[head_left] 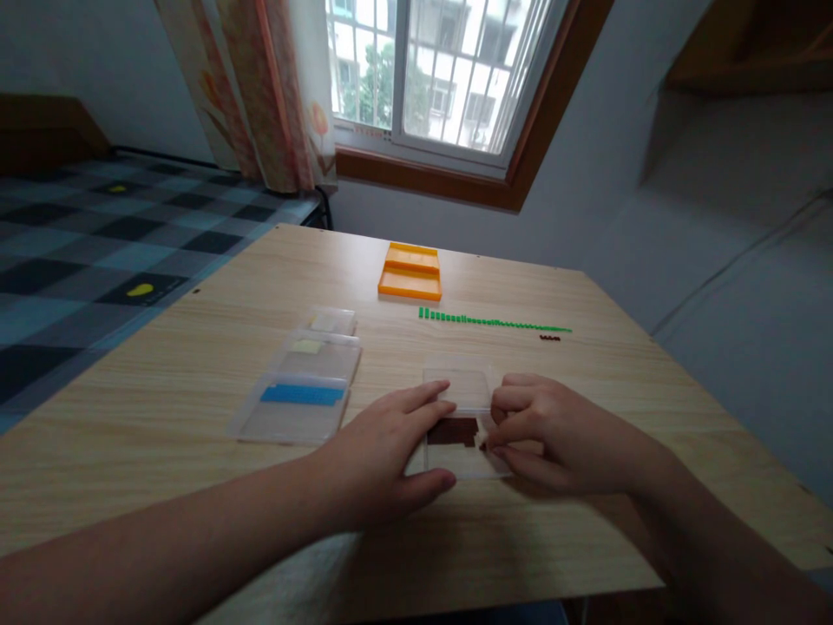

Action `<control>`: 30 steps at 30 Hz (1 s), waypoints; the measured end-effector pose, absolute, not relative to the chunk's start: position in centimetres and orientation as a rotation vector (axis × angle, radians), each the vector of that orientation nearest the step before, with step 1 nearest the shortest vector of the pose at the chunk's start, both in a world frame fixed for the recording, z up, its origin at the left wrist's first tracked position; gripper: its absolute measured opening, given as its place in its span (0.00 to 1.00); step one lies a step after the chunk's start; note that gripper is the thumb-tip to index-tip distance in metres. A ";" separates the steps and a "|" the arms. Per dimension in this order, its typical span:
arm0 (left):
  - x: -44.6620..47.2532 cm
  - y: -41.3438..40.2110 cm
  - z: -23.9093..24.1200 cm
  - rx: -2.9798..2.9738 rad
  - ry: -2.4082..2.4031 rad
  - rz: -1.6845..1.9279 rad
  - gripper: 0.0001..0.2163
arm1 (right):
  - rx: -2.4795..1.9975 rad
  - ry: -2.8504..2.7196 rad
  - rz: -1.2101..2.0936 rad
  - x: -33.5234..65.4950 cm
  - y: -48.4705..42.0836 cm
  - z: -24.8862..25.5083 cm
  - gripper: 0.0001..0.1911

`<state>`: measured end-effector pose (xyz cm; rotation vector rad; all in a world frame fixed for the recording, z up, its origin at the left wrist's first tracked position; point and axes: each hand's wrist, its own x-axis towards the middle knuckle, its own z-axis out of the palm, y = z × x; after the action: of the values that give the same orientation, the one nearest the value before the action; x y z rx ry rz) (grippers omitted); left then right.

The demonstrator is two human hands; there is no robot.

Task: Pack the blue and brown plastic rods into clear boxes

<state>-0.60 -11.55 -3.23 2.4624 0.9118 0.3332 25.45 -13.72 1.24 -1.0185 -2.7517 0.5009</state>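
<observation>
A clear plastic box [449,464] lies on the table in front of me, its clear lid [457,388] laid back on the far side. Small dark brown pieces [452,431] sit packed in a block inside it. My left hand [394,438] rests at the box's left side, fingers apart and thumb stretched along the near edge, holding nothing. At the right end of the box, the thumb and fingertips of my right hand [553,434] pinch together at a small brown piece [482,446], mostly hidden by the fingers.
To the left lie clear cases [335,427], one holding a blue strip [303,395]. An orange tray [409,285] stands farther back. Small green pieces [482,322] form a long row, with several brown pieces [550,338] near its right end. The wooden table [221,347] adjoins a bed.
</observation>
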 end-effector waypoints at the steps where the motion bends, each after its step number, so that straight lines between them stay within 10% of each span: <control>1: -0.6 -11.6 -3.2 2.462 0.913 0.331 0.33 | -1.022 -2.763 0.504 25.5 -13.8 1.2 0.08; 30: -0.7 -11.5 -3.4 2.446 0.901 0.348 0.32 | -1.141 -2.708 0.558 25.1 -13.2 0.3 0.13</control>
<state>-0.71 -11.49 -3.44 2.4462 0.9012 0.3480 25.08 -13.16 0.32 -1.1413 -2.7082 0.5578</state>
